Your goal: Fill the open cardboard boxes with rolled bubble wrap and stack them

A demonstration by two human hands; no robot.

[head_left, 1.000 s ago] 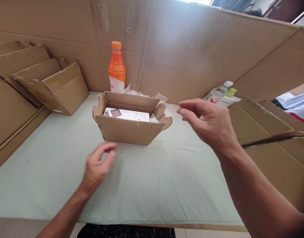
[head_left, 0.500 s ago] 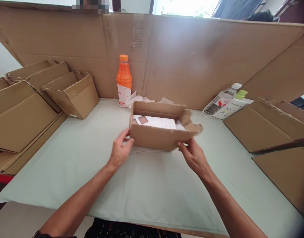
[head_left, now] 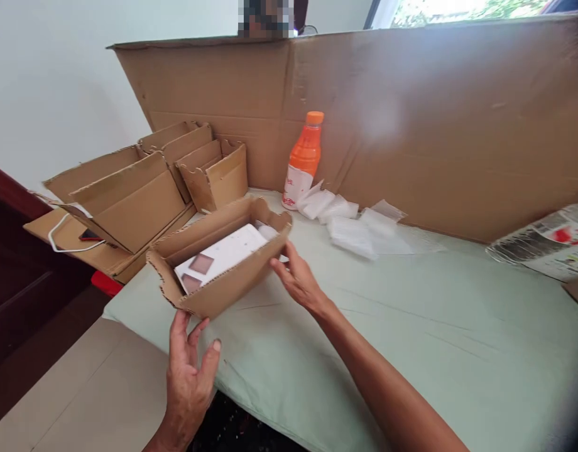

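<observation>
An open-topped cardboard box (head_left: 242, 285) sits slantwise at the left side of the table, with a white carton (head_left: 223, 251) bearing brownish squares lying inside it. Beside the carton, at the box's far end, is some whitish wrapping. My right hand (head_left: 301, 282) grips the box's right end, thumb on the front wall and other fingers partly hidden behind. Below the near left corner, my left hand (head_left: 190, 361) has its fingers spread and thumb apart. Its fingertips reach the box's lower edge; whether they bear any weight I cannot tell.
More cardboard boxes (head_left: 133, 207) stand at the left. An orange drink bottle (head_left: 301, 163) and white foam sheets (head_left: 355, 229) are by the cardboard wall (head_left: 440, 132). A clear bottle (head_left: 538, 235) lies at the right. A person's head (head_left: 266, 17), blurred out, shows beyond the wall.
The box has moved left and turned, its right end now farther away. My left hand's thumb has come off the box. The view has swung left, and the foam sheets show more fully.
</observation>
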